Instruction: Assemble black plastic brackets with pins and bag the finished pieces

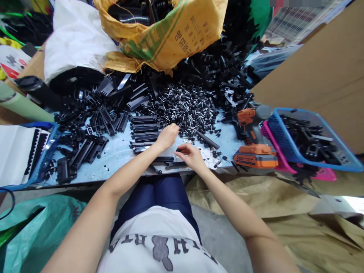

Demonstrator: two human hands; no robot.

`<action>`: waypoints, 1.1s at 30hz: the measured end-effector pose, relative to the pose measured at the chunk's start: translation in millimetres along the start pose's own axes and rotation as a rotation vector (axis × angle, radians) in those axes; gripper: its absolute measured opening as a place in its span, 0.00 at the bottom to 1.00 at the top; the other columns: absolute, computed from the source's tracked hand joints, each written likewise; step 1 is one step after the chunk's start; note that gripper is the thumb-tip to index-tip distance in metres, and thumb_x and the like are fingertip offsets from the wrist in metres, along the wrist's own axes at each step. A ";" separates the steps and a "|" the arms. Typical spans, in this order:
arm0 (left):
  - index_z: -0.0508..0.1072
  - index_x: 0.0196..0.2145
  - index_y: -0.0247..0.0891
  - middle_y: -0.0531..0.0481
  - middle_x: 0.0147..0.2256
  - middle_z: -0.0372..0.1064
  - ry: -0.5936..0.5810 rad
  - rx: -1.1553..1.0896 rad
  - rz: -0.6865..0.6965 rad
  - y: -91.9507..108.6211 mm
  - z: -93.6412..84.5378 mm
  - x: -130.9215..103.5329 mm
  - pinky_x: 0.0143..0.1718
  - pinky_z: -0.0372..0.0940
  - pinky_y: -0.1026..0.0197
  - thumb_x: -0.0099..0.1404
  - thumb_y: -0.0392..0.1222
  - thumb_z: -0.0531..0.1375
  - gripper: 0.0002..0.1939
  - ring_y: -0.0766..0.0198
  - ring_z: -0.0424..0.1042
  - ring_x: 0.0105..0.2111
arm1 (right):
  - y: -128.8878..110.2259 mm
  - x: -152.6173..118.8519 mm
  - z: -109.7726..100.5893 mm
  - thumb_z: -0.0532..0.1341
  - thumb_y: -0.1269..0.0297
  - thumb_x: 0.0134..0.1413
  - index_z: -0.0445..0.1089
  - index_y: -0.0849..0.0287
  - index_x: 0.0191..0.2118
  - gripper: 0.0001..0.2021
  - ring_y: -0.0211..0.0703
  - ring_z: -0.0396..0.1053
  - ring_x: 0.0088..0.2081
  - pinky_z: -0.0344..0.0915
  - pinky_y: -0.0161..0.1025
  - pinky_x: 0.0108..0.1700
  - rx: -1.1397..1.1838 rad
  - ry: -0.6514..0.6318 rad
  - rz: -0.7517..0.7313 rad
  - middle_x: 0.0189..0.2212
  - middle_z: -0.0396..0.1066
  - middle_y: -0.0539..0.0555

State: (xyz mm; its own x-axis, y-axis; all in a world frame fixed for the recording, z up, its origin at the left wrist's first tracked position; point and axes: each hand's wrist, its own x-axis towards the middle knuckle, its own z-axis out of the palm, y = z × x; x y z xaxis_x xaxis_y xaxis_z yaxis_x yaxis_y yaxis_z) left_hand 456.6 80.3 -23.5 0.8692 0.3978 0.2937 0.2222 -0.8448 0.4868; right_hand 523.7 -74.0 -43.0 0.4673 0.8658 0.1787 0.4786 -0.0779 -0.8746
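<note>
My left hand (168, 135) is closed at the near edge of a heap of metal pins with black heads (187, 104). Its fingertips are pressed together, and whatever they grip is hidden. Lower and to the right, my right hand (192, 156) pinches a small black part (178, 150) between thumb and fingertips. A row of long black plastic pieces (145, 128) lies beside my left wrist. Below both hands, more long black pieces (162, 159) rest by the table's front edge. A black rod (208, 140) lies to the right of the pin heap.
An orange cordless drill (250, 132) stands at right beside a blue basket (315, 161) of black parts. Heaped black parts (105, 117) cover the left. A yellow woven sack (170, 41) and a white sack (76, 38) stand behind. A black-lidded bottle (36, 89) is far left.
</note>
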 end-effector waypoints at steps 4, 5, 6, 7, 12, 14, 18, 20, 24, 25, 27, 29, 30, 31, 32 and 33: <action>0.72 0.41 0.38 0.46 0.40 0.71 0.375 -0.474 -0.281 -11.9 -34.9 -78.1 0.44 0.65 0.59 0.63 0.42 0.56 0.10 0.61 0.71 0.40 | 0.0 -12.7 14.4 0.59 0.52 0.53 0.69 0.56 0.32 0.13 0.43 0.71 0.32 0.70 0.42 0.37 -0.112 0.016 -0.126 0.31 0.72 0.55; 0.72 0.40 0.38 0.47 0.38 0.72 0.426 -0.571 -0.378 -15.7 -38.0 -98.6 0.43 0.66 0.59 0.61 0.44 0.58 0.11 0.61 0.72 0.38 | 0.5 -14.8 16.0 0.58 0.53 0.55 0.69 0.56 0.32 0.12 0.44 0.71 0.34 0.70 0.42 0.39 -0.159 0.014 -0.177 0.33 0.73 0.56; 0.73 0.40 0.37 0.47 0.35 0.73 0.458 -0.655 -0.471 -19.5 -38.5 -117.1 0.42 0.67 0.59 0.60 0.45 0.59 0.12 0.61 0.73 0.36 | 1.0 -16.8 17.0 0.56 0.55 0.57 0.69 0.56 0.33 0.11 0.44 0.71 0.36 0.70 0.42 0.40 -0.204 -0.004 -0.227 0.34 0.73 0.57; 0.73 0.39 0.37 0.47 0.34 0.74 0.478 -0.711 -0.548 -23.0 -36.9 -132.7 0.42 0.67 0.58 0.59 0.46 0.60 0.13 0.61 0.74 0.35 | 1.4 -18.6 17.6 0.55 0.57 0.58 0.69 0.56 0.33 0.11 0.44 0.71 0.38 0.69 0.42 0.42 -0.249 -0.038 -0.273 0.35 0.73 0.57; 0.72 0.38 0.37 0.47 0.34 0.74 0.476 -0.552 -0.587 -32.5 -23.4 -163.8 0.42 0.68 0.56 0.59 0.47 0.59 0.13 0.61 0.74 0.35 | 2.8 -25.8 18.0 0.51 0.61 0.62 0.70 0.57 0.39 0.12 0.44 0.71 0.42 0.68 0.42 0.44 -0.474 -0.151 -0.382 0.40 0.73 0.58; 0.73 0.37 0.38 0.46 0.36 0.73 0.447 -0.392 -0.483 -32.4 -23.8 -164.0 0.42 0.68 0.56 0.60 0.46 0.58 0.11 0.61 0.73 0.36 | 2.7 -27.4 17.5 0.52 0.60 0.62 0.70 0.57 0.41 0.12 0.46 0.70 0.43 0.67 0.43 0.45 -0.538 -0.146 -0.394 0.41 0.73 0.59; 0.73 0.41 0.39 0.44 0.39 0.73 0.356 -0.150 -0.264 -31.4 -26.1 -165.9 0.44 0.67 0.55 0.65 0.43 0.53 0.11 0.59 0.72 0.40 | 3.4 -30.1 17.3 0.52 0.60 0.62 0.68 0.58 0.46 0.13 0.46 0.71 0.43 0.68 0.42 0.45 -0.566 -0.148 -0.415 0.43 0.72 0.59; 0.72 0.44 0.38 0.41 0.41 0.72 0.313 -0.028 -0.174 -34.1 -23.9 -168.7 0.47 0.66 0.52 0.66 0.41 0.52 0.13 0.57 0.72 0.43 | 4.6 -31.7 17.2 0.52 0.61 0.62 0.68 0.59 0.47 0.13 0.46 0.71 0.44 0.68 0.42 0.45 -0.557 -0.158 -0.428 0.44 0.72 0.59; 0.69 0.47 0.33 0.37 0.39 0.73 0.229 0.184 0.059 -48.3 -19.1 -175.0 0.43 0.66 0.50 0.67 0.36 0.49 0.15 0.55 0.72 0.43 | 9.3 -34.7 13.6 0.52 0.61 0.62 0.66 0.59 0.51 0.15 0.45 0.70 0.45 0.68 0.41 0.46 -0.549 -0.165 -0.480 0.46 0.70 0.59; 0.69 0.48 0.32 0.37 0.39 0.73 0.212 0.222 0.112 -51.6 -19.4 -176.4 0.41 0.67 0.51 0.67 0.35 0.49 0.15 0.56 0.72 0.41 | 11.0 -35.2 11.8 0.53 0.61 0.62 0.65 0.59 0.52 0.16 0.45 0.69 0.46 0.68 0.41 0.47 -0.555 -0.174 -0.493 0.47 0.70 0.59; 0.67 0.49 0.31 0.37 0.38 0.73 0.185 0.296 0.175 -54.1 -22.3 -177.9 0.38 0.66 0.53 0.67 0.33 0.48 0.16 0.57 0.72 0.39 | 15.0 -35.7 7.2 0.53 0.59 0.61 0.63 0.59 0.55 0.19 0.45 0.68 0.47 0.67 0.41 0.47 -0.568 -0.214 -0.507 0.47 0.69 0.59; 0.67 0.50 0.31 0.37 0.41 0.73 0.178 0.375 0.158 -48.8 -25.6 -176.7 0.40 0.64 0.50 0.67 0.35 0.48 0.16 0.55 0.71 0.42 | 19.7 -35.0 1.8 0.53 0.57 0.61 0.59 0.58 0.58 0.22 0.45 0.68 0.46 0.67 0.42 0.46 -0.591 -0.290 -0.521 0.47 0.69 0.59; 0.67 0.51 0.32 0.37 0.43 0.72 0.170 0.406 0.152 -43.5 -26.3 -174.3 0.43 0.62 0.48 0.67 0.37 0.49 0.16 0.53 0.70 0.45 | 22.2 -34.0 -1.1 0.53 0.56 0.61 0.57 0.58 0.60 0.23 0.46 0.67 0.46 0.66 0.42 0.45 -0.620 -0.333 -0.534 0.47 0.69 0.59; 0.66 0.51 0.32 0.37 0.46 0.70 0.143 0.427 0.164 -36.9 -26.0 -170.5 0.47 0.59 0.46 0.67 0.40 0.50 0.17 0.51 0.67 0.48 | 24.8 -32.5 -4.2 0.53 0.54 0.60 0.56 0.57 0.60 0.25 0.46 0.67 0.45 0.66 0.42 0.43 -0.668 -0.371 -0.551 0.47 0.68 0.60; 0.65 0.52 0.32 0.37 0.49 0.68 0.096 0.439 0.193 -29.9 -24.4 -165.2 0.49 0.57 0.45 0.67 0.42 0.50 0.19 0.50 0.65 0.50 | 27.3 -30.5 -7.2 0.53 0.52 0.60 0.56 0.57 0.60 0.26 0.47 0.67 0.44 0.65 0.42 0.42 -0.735 -0.392 -0.567 0.47 0.68 0.60; 0.64 0.54 0.32 0.37 0.50 0.67 0.035 0.446 0.230 -23.1 -21.7 -158.4 0.51 0.56 0.46 0.67 0.45 0.51 0.20 0.51 0.64 0.51 | 29.8 -27.9 -10.3 0.53 0.50 0.59 0.59 0.59 0.58 0.26 0.47 0.68 0.42 0.64 0.42 0.40 -0.812 -0.385 -0.574 0.46 0.68 0.61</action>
State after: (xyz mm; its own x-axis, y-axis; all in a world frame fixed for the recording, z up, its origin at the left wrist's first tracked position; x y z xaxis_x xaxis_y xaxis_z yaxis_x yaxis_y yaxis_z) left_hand 304.2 44.5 -63.4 0.9044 0.1881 0.3829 0.1998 -0.9798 0.0094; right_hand 532.6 -105.6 -69.4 -0.1844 0.9643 0.1898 0.9711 0.2086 -0.1162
